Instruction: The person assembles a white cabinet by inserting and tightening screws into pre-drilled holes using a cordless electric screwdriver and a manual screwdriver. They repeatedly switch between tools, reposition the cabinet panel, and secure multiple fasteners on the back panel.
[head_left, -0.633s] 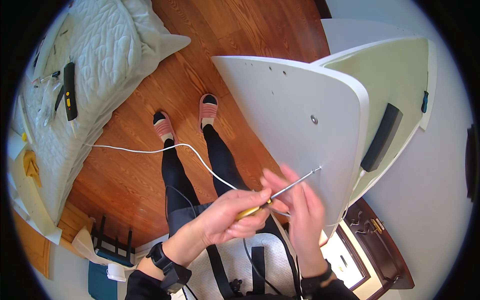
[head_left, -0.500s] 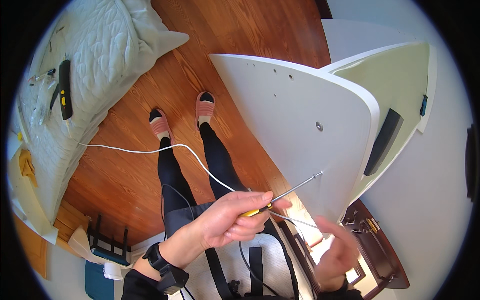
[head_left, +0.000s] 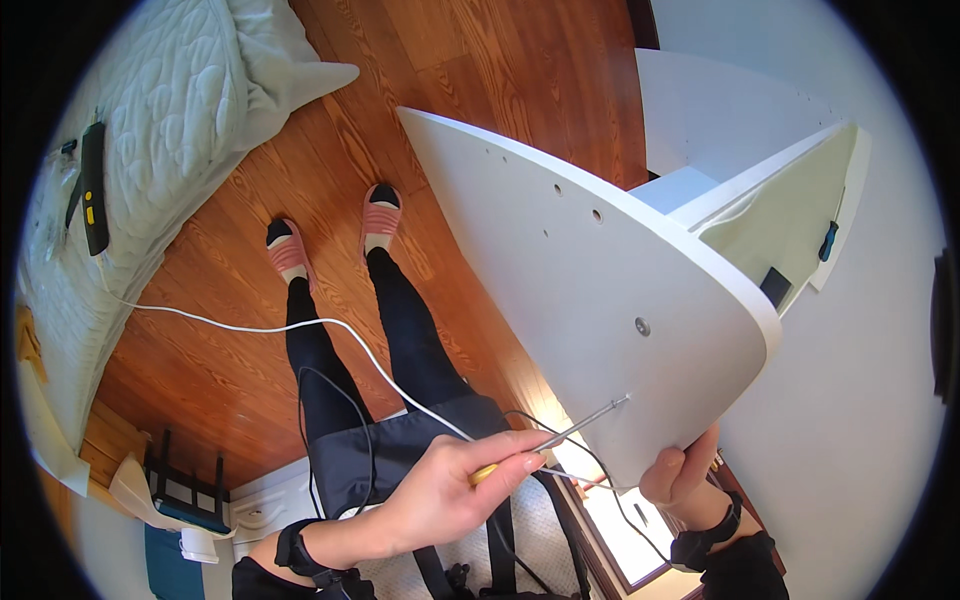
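**Left grip [head_left: 450, 492] pinching a screwdriver [head_left: 577, 428] against a white panel [head_left: 560, 270]**

The thumb and fingers press together on its yellow handle; the metal shaft slants up to the right, its tip at the panel's face, below a round metal fitting [head_left: 643, 327]. The right grip [head_left: 682, 476] is curled around the panel's lower edge. A blue-handled tool [head_left: 828, 242] lies on the greenish board [head_left: 775, 222] behind. Left, a black device [head_left: 93, 190] with yellow buttons rests on the bed [head_left: 180, 130].
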